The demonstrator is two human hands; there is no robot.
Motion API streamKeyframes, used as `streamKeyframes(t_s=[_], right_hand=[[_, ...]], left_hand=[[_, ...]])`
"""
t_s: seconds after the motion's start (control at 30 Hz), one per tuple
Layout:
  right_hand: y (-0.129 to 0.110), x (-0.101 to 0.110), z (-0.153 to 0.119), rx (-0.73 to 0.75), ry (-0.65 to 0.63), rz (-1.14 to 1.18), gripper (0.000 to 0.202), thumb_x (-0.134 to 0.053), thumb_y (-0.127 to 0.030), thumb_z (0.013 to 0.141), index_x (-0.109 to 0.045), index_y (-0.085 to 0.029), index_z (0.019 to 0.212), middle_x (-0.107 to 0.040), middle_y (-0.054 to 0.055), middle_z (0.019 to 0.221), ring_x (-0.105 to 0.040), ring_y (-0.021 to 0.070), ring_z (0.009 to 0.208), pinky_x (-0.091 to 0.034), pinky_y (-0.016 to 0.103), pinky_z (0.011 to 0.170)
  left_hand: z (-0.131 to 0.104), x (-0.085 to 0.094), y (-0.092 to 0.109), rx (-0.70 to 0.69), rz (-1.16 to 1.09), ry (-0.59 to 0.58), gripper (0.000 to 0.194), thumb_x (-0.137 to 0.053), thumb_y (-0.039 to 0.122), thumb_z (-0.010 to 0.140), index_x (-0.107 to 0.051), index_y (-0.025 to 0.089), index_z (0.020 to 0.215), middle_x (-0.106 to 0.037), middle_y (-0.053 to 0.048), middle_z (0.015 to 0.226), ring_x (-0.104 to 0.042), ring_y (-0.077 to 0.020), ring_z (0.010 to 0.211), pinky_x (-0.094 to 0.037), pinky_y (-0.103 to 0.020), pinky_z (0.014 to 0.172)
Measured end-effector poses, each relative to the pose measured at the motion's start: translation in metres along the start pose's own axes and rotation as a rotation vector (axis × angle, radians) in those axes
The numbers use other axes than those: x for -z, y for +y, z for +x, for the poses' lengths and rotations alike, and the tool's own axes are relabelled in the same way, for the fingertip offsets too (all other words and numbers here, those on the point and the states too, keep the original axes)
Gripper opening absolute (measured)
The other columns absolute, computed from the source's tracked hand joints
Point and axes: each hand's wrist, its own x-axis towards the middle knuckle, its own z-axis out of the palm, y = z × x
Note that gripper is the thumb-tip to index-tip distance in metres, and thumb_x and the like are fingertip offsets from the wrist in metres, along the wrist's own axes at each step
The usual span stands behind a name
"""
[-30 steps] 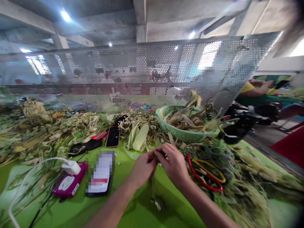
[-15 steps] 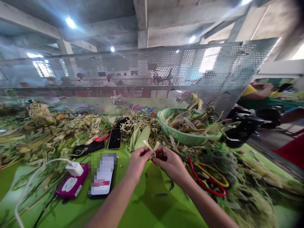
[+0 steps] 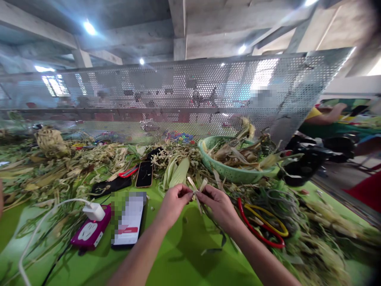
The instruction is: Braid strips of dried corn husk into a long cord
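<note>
My left hand (image 3: 177, 198) and my right hand (image 3: 216, 202) meet over the green tabletop (image 3: 178, 262), fingertips pinched together. Between them is a pale strip of corn husk (image 3: 193, 183), its ends standing up in a V and other ends trailing below the fingers. Both hands are closed on it; the part inside the fingers is hidden. Just behind my left hand lie broad, light-green corn husks (image 3: 180, 171). A thin dark-green leaf strip (image 3: 212, 251) hangs or lies below my right hand; I cannot tell which.
Phones (image 3: 131, 218) (image 3: 144, 174) and a purple power bank (image 3: 91, 232) with a white charger lie left. A green basket (image 3: 235, 172) of dry husks stands behind right. Red-handled (image 3: 258, 234) and yellow-handled tools lie right. A perforated metal panel (image 3: 184, 91) crosses the back; a person's arm (image 3: 330, 116) shows beyond.
Both hands have shifted slightly right with the corn husk strip. Its lower ends now show beneath the fingers, and a sliver of skin has appeared at the left edge.
</note>
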Motion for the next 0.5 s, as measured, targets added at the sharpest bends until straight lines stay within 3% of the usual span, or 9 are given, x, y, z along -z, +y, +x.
streamKeyframes(t_s=[0.27, 0.5], right_hand=[[-0.008, -0.005, -0.003, -0.143, -0.093, 0.437, 0.028, -0.066, -0.043, 0.074, -0.060, -0.016, 0.070, -0.053, -0.001, 0.065, -0.046, 0.0125, 0.060, -0.036, 0.023, 0.055], [-0.012, 0.004, 0.000, -0.206, -0.101, 0.565, 0.028, -0.070, -0.044, 0.072, -0.063, -0.017, 0.074, -0.061, 0.001, 0.069, -0.052, 0.0143, 0.063, -0.041, 0.026, 0.062]], left_hand=[[-0.003, 0.004, 0.007, -0.151, 0.176, 0.035, 0.013, -0.057, 0.029, 0.080, -0.060, 0.017, 0.082, -0.062, -0.002, 0.078, -0.056, -0.0153, 0.075, -0.043, -0.026, 0.071], [0.000, 0.008, 0.005, 0.054, -0.145, -0.009, 0.024, -0.058, 0.039, 0.079, -0.061, 0.016, 0.084, -0.062, 0.000, 0.076, -0.057, -0.0143, 0.074, -0.043, -0.027, 0.075]])
